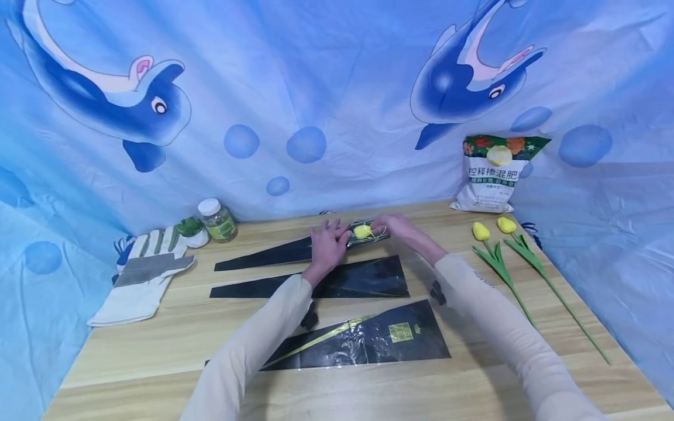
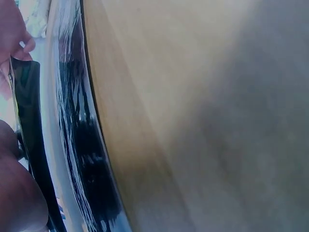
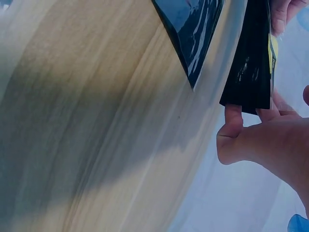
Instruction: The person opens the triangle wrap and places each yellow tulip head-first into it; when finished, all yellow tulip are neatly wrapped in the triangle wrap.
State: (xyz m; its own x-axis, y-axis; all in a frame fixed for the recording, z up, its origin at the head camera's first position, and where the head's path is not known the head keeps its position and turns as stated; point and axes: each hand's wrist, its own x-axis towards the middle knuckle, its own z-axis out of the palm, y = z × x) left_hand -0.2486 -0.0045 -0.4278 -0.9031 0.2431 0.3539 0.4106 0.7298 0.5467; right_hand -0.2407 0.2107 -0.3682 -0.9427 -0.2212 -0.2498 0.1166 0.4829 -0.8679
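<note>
At the back of the table (image 1: 131, 362), narrow end toward the left: the far sleeve (image 1: 274, 254), black and glossy, with a yellow tulip head (image 1: 363, 232) at its wide end. Cannot tell whether inside the film or just over it; stem not seen.

Left hand (image 1: 327, 248) across the middle of the far sleeve, holding it with thumb beside the tulip head. Right hand (image 1: 397, 227) at the wide mouth, gripping the film edge: in the right wrist view, one finger tucked at the rim, others behind. Some fingertips hidden.

Nearer on the table, lying flat: the middle sleeve (image 1: 368, 278), then the near sleeve (image 1: 363, 345) with gold stripe and emblem. Off to the right, side by side: a loose tulip (image 1: 499, 266) and a second loose tulip (image 1: 530, 257).

Handling, by judgement: sleeve very light, thin, floppy, slick; apt to slide, cling shut, crease, or split along a seam if forced. Best pinched at the mouth rim, one wall per hand, to part the layers. Tulip light, probably artificial, stem springy; best taken by the stem below the head, sparing petals and leaves.
</note>
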